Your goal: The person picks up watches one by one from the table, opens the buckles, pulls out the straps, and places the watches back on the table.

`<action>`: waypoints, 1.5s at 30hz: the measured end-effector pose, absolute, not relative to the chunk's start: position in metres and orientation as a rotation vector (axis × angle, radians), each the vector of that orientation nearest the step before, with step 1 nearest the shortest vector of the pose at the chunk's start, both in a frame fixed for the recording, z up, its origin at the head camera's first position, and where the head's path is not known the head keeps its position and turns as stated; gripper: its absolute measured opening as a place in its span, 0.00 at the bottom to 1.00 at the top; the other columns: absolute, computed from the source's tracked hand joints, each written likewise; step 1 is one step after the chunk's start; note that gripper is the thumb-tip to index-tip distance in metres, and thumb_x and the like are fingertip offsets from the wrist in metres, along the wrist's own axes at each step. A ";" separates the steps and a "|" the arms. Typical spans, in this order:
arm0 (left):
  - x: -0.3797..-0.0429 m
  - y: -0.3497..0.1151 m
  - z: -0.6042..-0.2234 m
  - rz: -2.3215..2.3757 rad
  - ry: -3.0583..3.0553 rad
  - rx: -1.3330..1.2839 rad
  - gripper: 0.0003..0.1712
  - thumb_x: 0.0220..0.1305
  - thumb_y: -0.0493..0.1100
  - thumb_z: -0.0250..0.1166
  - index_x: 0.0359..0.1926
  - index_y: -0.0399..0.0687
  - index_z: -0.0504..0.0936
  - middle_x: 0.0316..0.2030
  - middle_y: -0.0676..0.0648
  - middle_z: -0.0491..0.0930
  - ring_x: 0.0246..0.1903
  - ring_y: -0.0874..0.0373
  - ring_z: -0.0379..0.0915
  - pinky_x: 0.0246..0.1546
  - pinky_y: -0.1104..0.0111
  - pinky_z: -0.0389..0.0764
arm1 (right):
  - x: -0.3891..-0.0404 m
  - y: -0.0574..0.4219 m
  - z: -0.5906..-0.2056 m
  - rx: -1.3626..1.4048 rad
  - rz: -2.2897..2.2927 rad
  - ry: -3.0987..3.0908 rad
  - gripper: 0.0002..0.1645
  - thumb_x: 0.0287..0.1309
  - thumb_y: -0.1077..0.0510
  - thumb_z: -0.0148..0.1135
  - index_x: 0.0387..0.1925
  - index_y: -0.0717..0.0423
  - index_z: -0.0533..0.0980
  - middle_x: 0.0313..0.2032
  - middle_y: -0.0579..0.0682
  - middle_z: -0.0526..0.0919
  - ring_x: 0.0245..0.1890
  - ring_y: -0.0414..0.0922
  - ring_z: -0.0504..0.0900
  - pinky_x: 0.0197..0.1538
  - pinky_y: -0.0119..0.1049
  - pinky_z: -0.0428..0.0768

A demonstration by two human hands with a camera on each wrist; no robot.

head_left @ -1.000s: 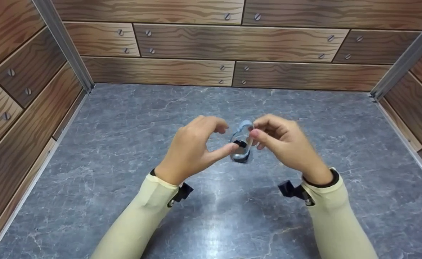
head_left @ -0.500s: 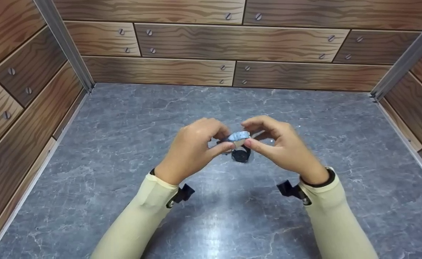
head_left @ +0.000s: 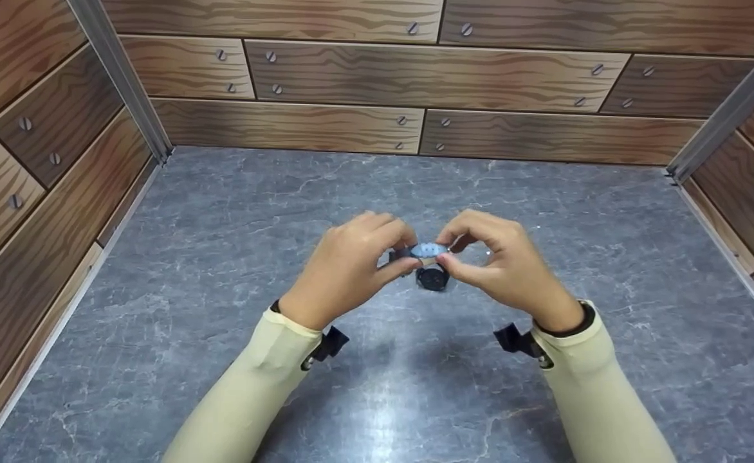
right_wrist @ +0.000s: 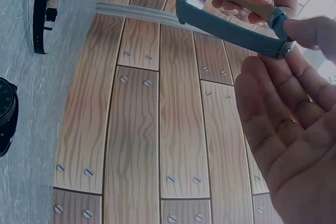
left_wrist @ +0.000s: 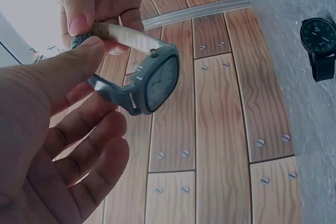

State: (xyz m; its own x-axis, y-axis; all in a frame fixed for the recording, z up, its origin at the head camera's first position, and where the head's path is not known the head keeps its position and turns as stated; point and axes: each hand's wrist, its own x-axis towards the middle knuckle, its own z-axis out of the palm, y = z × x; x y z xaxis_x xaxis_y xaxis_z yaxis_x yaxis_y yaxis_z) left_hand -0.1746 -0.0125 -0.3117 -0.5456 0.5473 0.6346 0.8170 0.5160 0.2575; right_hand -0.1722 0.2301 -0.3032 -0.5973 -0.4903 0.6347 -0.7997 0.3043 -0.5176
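Observation:
Between both hands is a wristwatch (head_left: 428,249) with a blue-grey strap, held up over the table. My left hand (head_left: 358,263) pinches the strap with thumb and forefinger from the left. From the right, the thumb and forefinger of my right hand (head_left: 502,263) pinch it at the buckle (right_wrist: 286,50). The strap forms a loop, its ends meeting at the buckle. In the left wrist view the square watch case (left_wrist: 160,82) hangs away from the fingers, dial outward. Just below the hands a black wristwatch (head_left: 432,278) lies on the table.
A second black watch (right_wrist: 41,14) lies on the table, mostly hidden behind the left fingers in the head view. The grey marbled tabletop (head_left: 274,193) is bounded by wood-patterned walls (head_left: 332,125) at the back and sides.
The left hand, earlier beside the loop with fingers apart, now pinches the strap. The right hand has come in closer, and the watch has turned and lowered so its strap faces the head camera.

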 end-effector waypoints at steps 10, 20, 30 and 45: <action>-0.172 -0.004 -0.310 -0.772 -2.236 -1.174 0.12 0.73 0.51 0.67 0.46 0.49 0.84 0.39 0.54 0.87 0.35 0.65 0.82 0.34 0.72 0.81 | -0.172 0.232 -0.303 1.192 1.176 -2.206 0.12 0.58 0.74 0.69 0.39 0.57 0.82 0.36 0.49 0.84 0.37 0.42 0.83 0.40 0.33 0.85; -0.172 -0.003 -0.308 -0.782 -2.233 -1.157 0.10 0.71 0.49 0.68 0.46 0.48 0.86 0.39 0.52 0.88 0.36 0.63 0.84 0.37 0.71 0.83 | -0.172 0.232 -0.301 1.190 1.161 -2.214 0.11 0.60 0.72 0.69 0.41 0.56 0.83 0.36 0.48 0.85 0.36 0.42 0.83 0.39 0.33 0.85; -0.175 -0.004 -0.310 -0.765 -2.272 -1.146 0.11 0.74 0.49 0.66 0.46 0.48 0.87 0.39 0.53 0.88 0.34 0.64 0.82 0.35 0.71 0.82 | -0.175 0.235 -0.307 1.087 1.197 -2.330 0.09 0.63 0.68 0.68 0.42 0.52 0.83 0.39 0.44 0.86 0.38 0.41 0.84 0.40 0.33 0.85; -0.173 -0.005 -0.313 -0.778 -2.345 -1.105 0.11 0.74 0.48 0.65 0.49 0.49 0.87 0.42 0.52 0.88 0.36 0.63 0.83 0.37 0.71 0.83 | -0.177 0.232 -0.311 1.070 1.187 -2.368 0.06 0.67 0.62 0.68 0.41 0.49 0.85 0.39 0.42 0.86 0.41 0.40 0.84 0.48 0.35 0.84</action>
State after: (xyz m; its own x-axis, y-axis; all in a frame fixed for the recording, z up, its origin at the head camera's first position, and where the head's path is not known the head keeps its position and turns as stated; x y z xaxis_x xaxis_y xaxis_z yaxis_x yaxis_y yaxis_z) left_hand -0.1730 -0.0049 -0.3126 -0.5892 0.5534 0.5887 0.7955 0.5247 0.3031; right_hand -0.1770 0.2315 -0.3106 -0.6846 -0.4917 0.5381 -0.7254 0.3863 -0.5697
